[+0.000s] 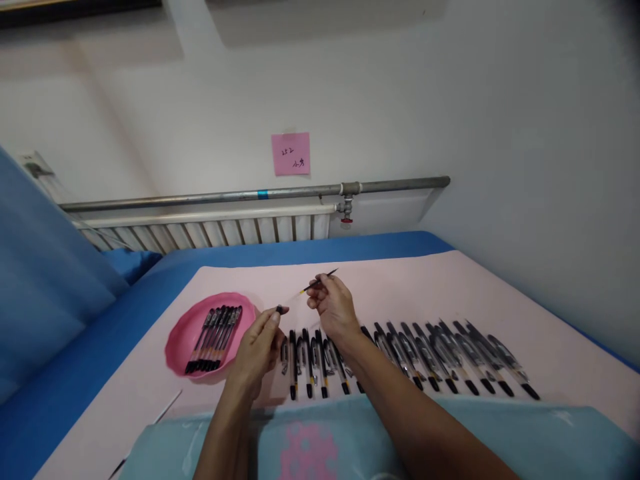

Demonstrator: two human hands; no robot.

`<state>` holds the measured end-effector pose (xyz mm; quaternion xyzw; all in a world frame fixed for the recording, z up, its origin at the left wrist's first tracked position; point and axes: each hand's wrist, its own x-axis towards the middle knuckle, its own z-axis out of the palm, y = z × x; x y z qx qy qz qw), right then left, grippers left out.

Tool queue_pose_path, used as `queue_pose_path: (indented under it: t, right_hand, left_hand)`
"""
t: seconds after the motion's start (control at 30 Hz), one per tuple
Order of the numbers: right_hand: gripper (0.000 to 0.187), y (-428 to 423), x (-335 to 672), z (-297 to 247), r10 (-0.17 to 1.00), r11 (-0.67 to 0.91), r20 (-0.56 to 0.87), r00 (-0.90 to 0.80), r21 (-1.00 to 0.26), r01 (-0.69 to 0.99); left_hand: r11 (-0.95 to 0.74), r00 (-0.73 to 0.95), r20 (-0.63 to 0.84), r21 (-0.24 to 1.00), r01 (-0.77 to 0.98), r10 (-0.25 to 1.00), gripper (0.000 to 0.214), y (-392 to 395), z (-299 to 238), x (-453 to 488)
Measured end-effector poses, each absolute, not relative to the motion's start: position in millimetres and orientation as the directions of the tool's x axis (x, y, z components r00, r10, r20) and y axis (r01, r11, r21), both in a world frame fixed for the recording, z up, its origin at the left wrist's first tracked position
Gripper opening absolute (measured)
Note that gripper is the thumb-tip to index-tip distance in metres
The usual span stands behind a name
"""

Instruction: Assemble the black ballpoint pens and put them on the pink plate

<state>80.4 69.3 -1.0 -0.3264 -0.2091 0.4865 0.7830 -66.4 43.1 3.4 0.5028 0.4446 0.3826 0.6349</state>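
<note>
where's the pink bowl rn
In the head view, the pink scalloped bowl sits left of centre on the pale pink sheet, beside the left hand.

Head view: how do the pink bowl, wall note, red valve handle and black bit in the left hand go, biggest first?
1. Pink bowl
2. Wall note
Last: red valve handle and black bit, too alike to rank.

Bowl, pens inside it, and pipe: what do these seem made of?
Bowl: probably smooth plastic, evenly pink with a wavy, moulded-looking rim. Pens: likely plastic, fairly glossy, with barrels that look see-through and black ends. Pipe: apparently metal, grey with a dull sheen; bare or painted, I cannot tell.
</note>
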Motion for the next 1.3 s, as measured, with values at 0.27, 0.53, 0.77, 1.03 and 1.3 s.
queue_pose_path:
  t: [0.27, 0.53, 0.77, 1.03, 1.3]
  right_hand:
    - [0.017, 67, 73, 1, 0.931, 0.272, 0.033, 0.363, -0.726, -0.632]
    - [0.015, 68, 75, 0, 0.931, 0.276, 0.081, 0.356, -0.793, -0.543]
    - [0.014, 66, 84, 5, 0.951, 0.264, 0.184, 0.249, -0.904, -0.338]
    - [0.018, 57, 71, 0, 0.985, 0.142, 0.140, -0.099, -0.990, 0.011]
    - [0.010, 64, 78, -13, 0.963, 0.242, 0.268, -0.002, -0.866, 0.439]
  left_hand:
    - [0.187, 0.356, -0.168, 0.982, -0.020, 0.919, 0.043, 42, -1, -67]
    - [0.168, 0.369, -0.164, 0.986, 0.021, 0.915, 0.046, 43, 0, -70]
    - [0.126, 0.362, -0.165, 0.984, 0.130, 0.918, 0.045, 42, 2, -71]
    - [0.129, 0.290, -0.143, 0.989, 0.067, 0.946, 0.040, 47, -2, -72]
    - [0.085, 0.144, -0.055, 0.974, -0.210, 0.988, 0.041, 51, -2, -76]
